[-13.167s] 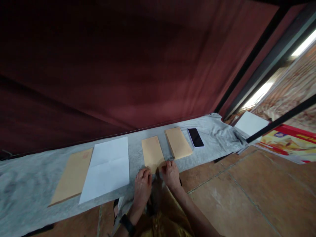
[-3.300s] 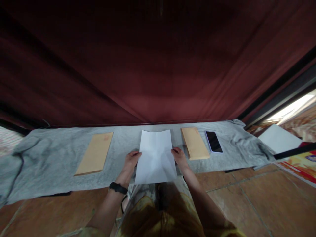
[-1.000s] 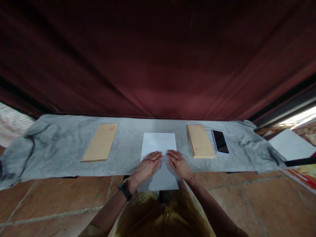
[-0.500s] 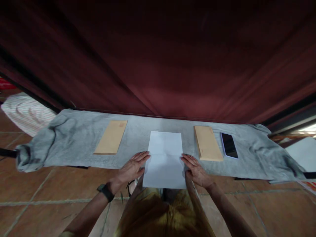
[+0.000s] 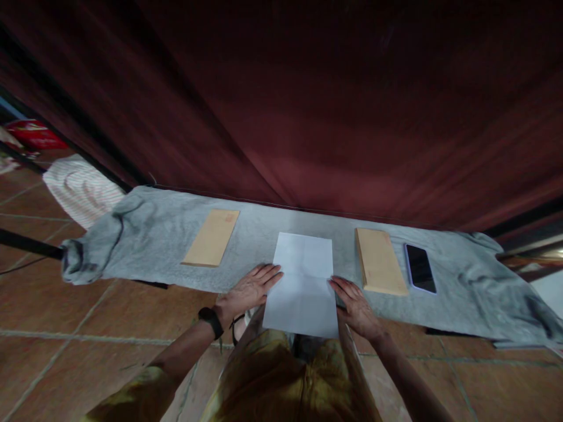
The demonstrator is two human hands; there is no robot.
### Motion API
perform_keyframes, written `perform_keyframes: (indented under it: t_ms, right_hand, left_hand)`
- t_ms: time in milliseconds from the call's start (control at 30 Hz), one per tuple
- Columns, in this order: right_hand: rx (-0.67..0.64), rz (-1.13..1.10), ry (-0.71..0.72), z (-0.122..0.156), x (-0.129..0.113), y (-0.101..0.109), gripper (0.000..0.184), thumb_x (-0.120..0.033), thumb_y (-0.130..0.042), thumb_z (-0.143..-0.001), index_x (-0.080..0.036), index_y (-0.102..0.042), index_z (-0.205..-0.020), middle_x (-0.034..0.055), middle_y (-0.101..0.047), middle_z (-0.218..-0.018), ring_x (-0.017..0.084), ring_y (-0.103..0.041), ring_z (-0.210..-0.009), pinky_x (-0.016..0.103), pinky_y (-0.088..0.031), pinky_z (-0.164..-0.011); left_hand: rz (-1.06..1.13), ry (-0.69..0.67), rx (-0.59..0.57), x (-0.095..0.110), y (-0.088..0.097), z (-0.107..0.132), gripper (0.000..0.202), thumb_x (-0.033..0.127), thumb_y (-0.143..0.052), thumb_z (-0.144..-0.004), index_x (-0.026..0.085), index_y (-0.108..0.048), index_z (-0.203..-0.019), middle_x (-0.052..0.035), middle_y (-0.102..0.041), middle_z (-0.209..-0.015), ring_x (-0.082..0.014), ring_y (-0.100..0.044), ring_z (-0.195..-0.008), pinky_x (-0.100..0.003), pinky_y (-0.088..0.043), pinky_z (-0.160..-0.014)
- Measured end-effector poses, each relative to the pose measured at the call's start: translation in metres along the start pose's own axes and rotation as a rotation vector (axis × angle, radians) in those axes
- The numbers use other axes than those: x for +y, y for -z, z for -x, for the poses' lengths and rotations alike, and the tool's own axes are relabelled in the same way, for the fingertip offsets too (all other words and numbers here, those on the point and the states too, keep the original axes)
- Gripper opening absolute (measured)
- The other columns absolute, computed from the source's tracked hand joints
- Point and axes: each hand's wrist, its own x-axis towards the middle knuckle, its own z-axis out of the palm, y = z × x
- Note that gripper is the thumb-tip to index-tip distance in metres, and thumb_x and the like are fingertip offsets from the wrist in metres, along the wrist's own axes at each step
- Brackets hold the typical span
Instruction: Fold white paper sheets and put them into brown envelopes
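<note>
A white sheet of paper (image 5: 303, 281) with fold creases lies flat in front of me, its near end hanging over the edge of a grey cloth (image 5: 153, 234). My left hand (image 5: 248, 289) rests open, fingers stretched, at the sheet's left edge. My right hand (image 5: 355, 300) lies open and flat at its right edge. A black band sits on my left wrist. To the left lies a single tan envelope (image 5: 212, 238). To the right is a stack of tan envelopes (image 5: 380, 261), and beyond it a dark phone (image 5: 420, 268).
A dark red curtain (image 5: 308, 117) hangs right behind the grey cloth. Brown floor tiles (image 5: 88, 328) spread around me. A striped white cloth (image 5: 79, 187) and something red (image 5: 35, 135) lie at the far left. A black bar (image 5: 26, 245) crosses the left edge.
One second ago both hands lay together on the middle of the sheet. They have slid apart to its left and right edges. The view has swung to the left.
</note>
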Motion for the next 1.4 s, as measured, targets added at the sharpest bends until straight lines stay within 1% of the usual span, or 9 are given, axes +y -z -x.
perform_keyframes:
  t_ms: [233,367,500,700,867,1033,1233,1300,1400]
  right_hand:
    - [0.069,-0.003,-0.016,-0.002,0.003,-0.007,0.063,-0.020,-0.047,-0.094,-0.024,-0.036,-0.156,0.0091,-0.052,-0.150,0.026,-0.048,-0.137,0.046,-0.040,-0.114]
    - [0.101,0.027,-0.047,-0.004,-0.001,-0.009,0.062,-0.020,-0.047,-0.094,-0.026,-0.039,-0.155,0.0083,-0.053,-0.149,0.026,-0.051,-0.133,0.045,-0.043,-0.109]
    - [0.103,0.040,-0.047,-0.007,-0.002,-0.009,0.062,-0.016,-0.047,-0.092,-0.027,-0.044,-0.152,0.0077,-0.051,-0.151,0.026,-0.052,-0.131,0.044,-0.043,-0.106]
    - [0.139,-0.007,-0.064,-0.010,0.003,-0.017,0.055,-0.013,-0.045,-0.093,-0.025,-0.052,-0.145,0.0071,-0.057,-0.146,0.026,-0.055,-0.127,0.044,-0.042,-0.106]
    - [0.164,-0.034,-0.085,-0.010,0.001,-0.019,0.052,-0.015,-0.045,-0.094,-0.026,-0.053,-0.145,0.0070,-0.059,-0.144,0.026,-0.056,-0.125,0.045,-0.043,-0.105]
    - [0.165,-0.050,-0.105,-0.012,-0.006,-0.015,0.055,-0.012,-0.043,-0.094,-0.026,-0.052,-0.146,0.0067,-0.059,-0.144,0.025,-0.055,-0.128,0.045,-0.042,-0.108]
    - [0.145,-0.030,-0.074,-0.012,-0.011,-0.014,0.059,-0.010,-0.042,-0.093,-0.022,-0.045,-0.151,0.0084,-0.052,-0.151,0.024,-0.046,-0.139,0.046,-0.036,-0.117]
    - [0.134,-0.022,-0.063,-0.010,-0.010,-0.012,0.059,-0.010,-0.044,-0.093,-0.023,-0.046,-0.151,0.0083,-0.052,-0.152,0.025,-0.045,-0.141,0.047,-0.035,-0.118]
    - [0.122,0.003,-0.061,-0.009,-0.002,-0.007,0.058,-0.010,-0.044,-0.093,-0.026,-0.049,-0.149,0.0065,-0.052,-0.151,0.025,-0.043,-0.142,0.048,-0.035,-0.118]
  left_hand:
    - [-0.039,-0.063,0.053,0.002,-0.012,0.002,0.069,0.012,-0.052,-0.090,0.019,-0.032,-0.156,-0.0111,-0.036,-0.163,-0.0234,-0.030,-0.152,-0.042,-0.024,-0.123]
    - [-0.075,-0.078,0.097,0.010,-0.013,0.000,0.069,0.001,-0.040,-0.092,0.021,-0.030,-0.157,-0.0086,-0.039,-0.162,-0.0185,-0.032,-0.151,-0.039,-0.027,-0.123]
    - [-0.091,-0.098,0.124,0.012,-0.010,-0.004,0.068,0.000,-0.039,-0.093,0.023,-0.031,-0.156,-0.0076,-0.042,-0.160,-0.0162,-0.035,-0.150,-0.038,-0.030,-0.121]
    - [-0.107,-0.119,0.101,0.009,-0.010,-0.008,0.060,0.004,-0.041,-0.096,0.020,-0.037,-0.153,-0.0103,-0.042,-0.160,-0.0190,-0.038,-0.148,-0.038,-0.028,-0.122]
    - [0.013,-0.059,0.062,0.012,-0.011,-0.007,0.064,0.002,-0.039,-0.095,0.025,-0.034,-0.155,-0.0071,-0.039,-0.162,-0.0182,-0.034,-0.150,-0.040,-0.027,-0.124]
    - [0.138,0.029,0.090,0.011,-0.015,-0.006,0.067,0.004,-0.041,-0.094,0.028,-0.032,-0.157,-0.0064,-0.040,-0.161,-0.0186,-0.035,-0.149,-0.042,-0.031,-0.123]
    - [0.110,0.029,0.093,0.012,-0.026,-0.012,0.070,0.001,-0.042,-0.091,0.027,-0.034,-0.156,-0.0061,-0.042,-0.160,-0.0165,-0.036,-0.149,-0.041,-0.031,-0.123]
    - [0.067,0.019,0.079,0.016,-0.023,-0.015,0.069,0.001,-0.040,-0.092,0.026,-0.034,-0.156,-0.0065,-0.041,-0.161,-0.0166,-0.034,-0.150,-0.040,-0.030,-0.123]
    - [0.006,-0.063,0.036,0.019,-0.010,-0.025,0.067,0.001,-0.037,-0.093,0.025,-0.033,-0.156,-0.0060,-0.037,-0.163,-0.0166,-0.029,-0.152,-0.040,-0.024,-0.125]
